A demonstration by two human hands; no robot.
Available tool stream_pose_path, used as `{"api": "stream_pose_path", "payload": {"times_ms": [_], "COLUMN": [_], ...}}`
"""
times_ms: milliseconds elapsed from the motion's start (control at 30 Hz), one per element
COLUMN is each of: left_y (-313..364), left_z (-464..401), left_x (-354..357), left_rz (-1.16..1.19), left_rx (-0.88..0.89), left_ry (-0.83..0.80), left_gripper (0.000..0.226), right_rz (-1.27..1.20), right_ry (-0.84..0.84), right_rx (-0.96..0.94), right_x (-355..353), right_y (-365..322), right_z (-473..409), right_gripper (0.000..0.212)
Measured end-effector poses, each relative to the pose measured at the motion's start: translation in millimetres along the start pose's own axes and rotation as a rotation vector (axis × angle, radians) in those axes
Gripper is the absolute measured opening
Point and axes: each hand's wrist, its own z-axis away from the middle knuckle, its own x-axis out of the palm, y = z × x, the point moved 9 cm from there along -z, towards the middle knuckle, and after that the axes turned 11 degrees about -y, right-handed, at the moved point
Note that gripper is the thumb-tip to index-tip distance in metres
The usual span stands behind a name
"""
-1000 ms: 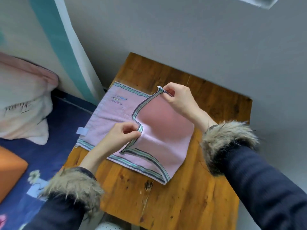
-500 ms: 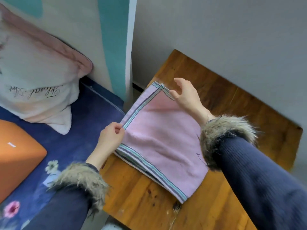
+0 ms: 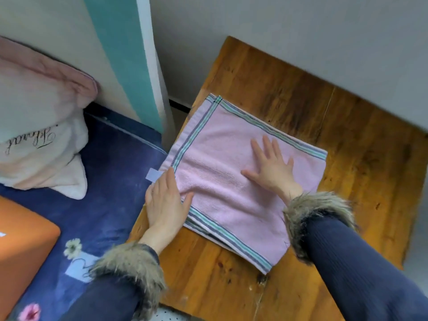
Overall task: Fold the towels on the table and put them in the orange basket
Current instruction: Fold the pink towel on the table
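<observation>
Towel (image 3: 234, 181), pink, striped border: lying folded in half on wooden table (image 3: 347, 144), left edge overhanging slightly; half a second ago corners were being pinched and brought over, now released. Right hand (image 3: 271, 167): pressing flat at towel centre, fingers straight and spread, gripping nothing. Left hand (image 3: 165, 200): resting flat on near-left corner, fingers extended, gripping nothing. Step judged: smoothing first fold; further fold probably pending. Orange basket (image 3: 20, 246): sitting well apart, near left, on blue floral cover (image 3: 104, 181), beside pillow (image 3: 39, 126).
</observation>
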Motion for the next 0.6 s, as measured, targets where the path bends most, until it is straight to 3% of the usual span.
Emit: {"api": "stream_pose_path", "payload": {"times_ms": [167,400,600], "left_y": [28.8,87.9,157.0], "left_z": [-29.4,-53.3,-41.0], "left_x": [-2.4,7.6,44.8], "left_rz": [-0.061,-0.291,-0.414], "left_rx": [0.112,0.261,0.452], "left_ry": [-0.051,-0.072,-0.159], "left_gripper": [0.066,0.060,0.066], "right_rz": [-0.145,-0.064,-0.137], "right_ry": [-0.001,-0.054,-0.151], "right_rx": [0.119,0.247,0.342], "right_x": [16.3,54.2,109.6], "right_y": [33.0,93.8,143.8], "right_z": [27.3,97.6,160.3], "right_gripper": [0.093,0.102,0.090]}}
